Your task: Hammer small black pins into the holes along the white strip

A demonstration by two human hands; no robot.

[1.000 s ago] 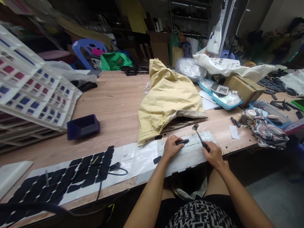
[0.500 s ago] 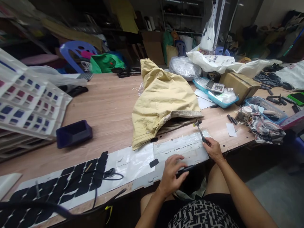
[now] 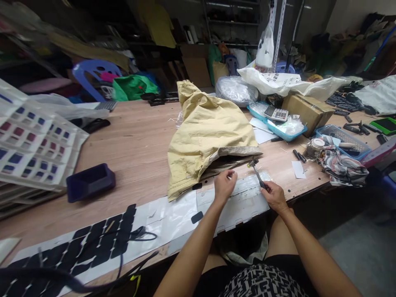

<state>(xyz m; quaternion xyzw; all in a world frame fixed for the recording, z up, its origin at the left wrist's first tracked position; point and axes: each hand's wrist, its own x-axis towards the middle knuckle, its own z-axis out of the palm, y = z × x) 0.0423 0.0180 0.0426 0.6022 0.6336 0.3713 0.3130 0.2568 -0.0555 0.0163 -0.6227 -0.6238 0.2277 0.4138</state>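
Note:
My right hand (image 3: 274,195) is closed round the dark handle of a small hammer (image 3: 257,172). The hammer's head, with a yellowish face, points away from me over the table. My left hand (image 3: 225,185) hovers before the dark mouth of a yellow sack (image 3: 213,128), its fingers loosely curled and partly turned from view. No object shows in it. Under both hands lies a grey-white sheet (image 3: 244,206) with worn marks along the table's front edge. A black rounded piece (image 3: 197,217) rests left of my left hand.
Black pads (image 3: 102,235) and a cable (image 3: 139,233) lie at the front left, near a dark purple tray (image 3: 90,182). To the right are a blue basket (image 3: 355,154), a striped cloth (image 3: 342,167), a cardboard box (image 3: 306,113) and a calculator (image 3: 276,113). A person (image 3: 159,29) stands behind.
My left hand has moved up and forward from the table edge to the sack's mouth. The black piece it held is out of sight. My right hand still grips the hammer.

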